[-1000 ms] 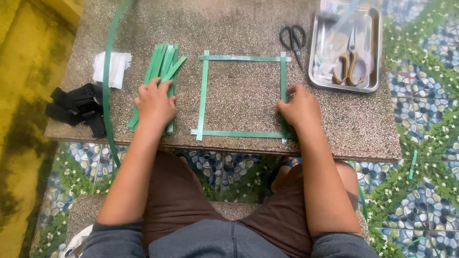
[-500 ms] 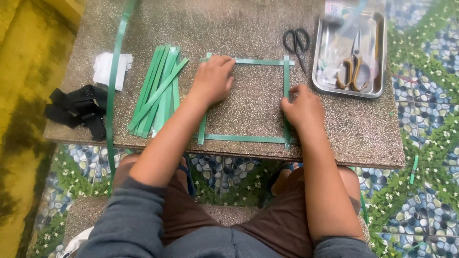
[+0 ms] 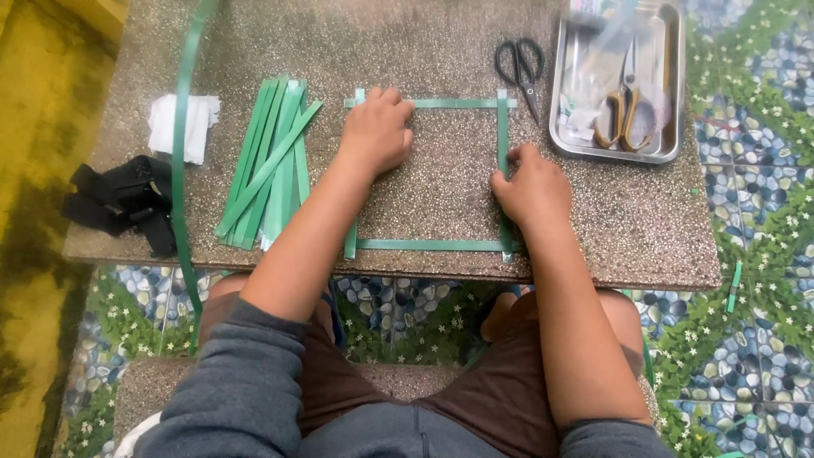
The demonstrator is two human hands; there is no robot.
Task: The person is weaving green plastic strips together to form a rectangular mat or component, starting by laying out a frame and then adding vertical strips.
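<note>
Four green plastic strips form a square frame [image 3: 441, 245] on a speckled stone table [image 3: 424, 42]. My left hand [image 3: 376, 131] rests palm down on the frame's left strip near its top-left corner, fingers curled over the strip. My right hand [image 3: 530, 188] presses on the right strip [image 3: 503, 127] about halfway down, covering its lower part. A loose bundle of several green strips [image 3: 267, 165] lies to the left of the frame, apart from both hands.
Black scissors [image 3: 521, 68] lie beside a metal tray [image 3: 670, 127] holding gold-handled scissors [image 3: 626, 106] at the top right. A long green strap [image 3: 180, 153] curves down the table's left side, past a white cloth [image 3: 182, 125] and black cloth [image 3: 123, 199].
My left hand moved from the strip bundle to the frame's left strip, then up toward its top-left corner. My right hand stayed on the right strip, shifting slightly up.
</note>
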